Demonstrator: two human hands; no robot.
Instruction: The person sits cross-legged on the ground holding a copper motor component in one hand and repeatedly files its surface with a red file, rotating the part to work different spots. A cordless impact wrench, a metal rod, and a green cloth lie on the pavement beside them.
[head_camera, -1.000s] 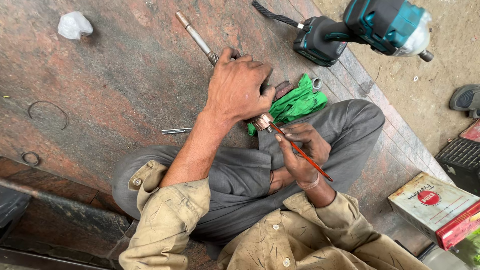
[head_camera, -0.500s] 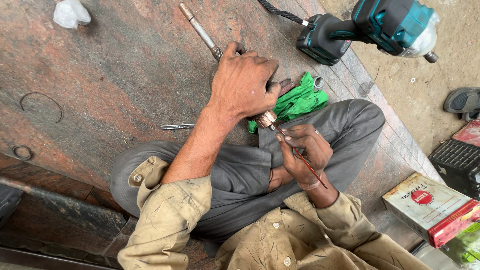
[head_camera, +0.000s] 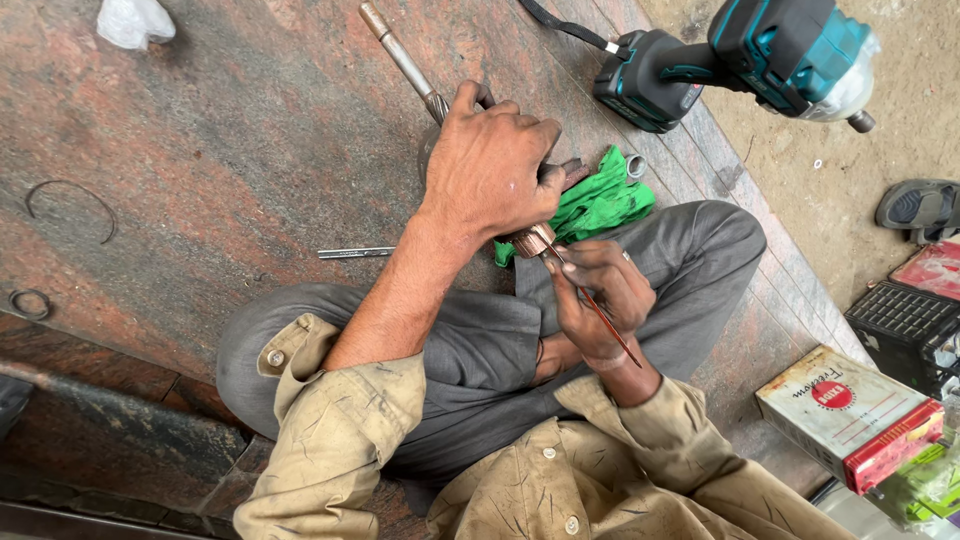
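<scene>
Over the lap, left hand (head_camera: 490, 165) clamps the metal part (head_camera: 535, 240) beside the green cloth (head_camera: 595, 205) while right hand (head_camera: 600, 295) pinches a thin red-handled tool (head_camera: 590, 300); steady, shallow probing seems best.

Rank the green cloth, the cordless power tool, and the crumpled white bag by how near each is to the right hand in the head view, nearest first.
From the right hand:
1. Green cloth, just above the hand, on the knee.
2. Cordless power tool, farther up and to the right, on the stone slab's edge.
3. Crumpled white bag, far off at the top left corner.
</scene>
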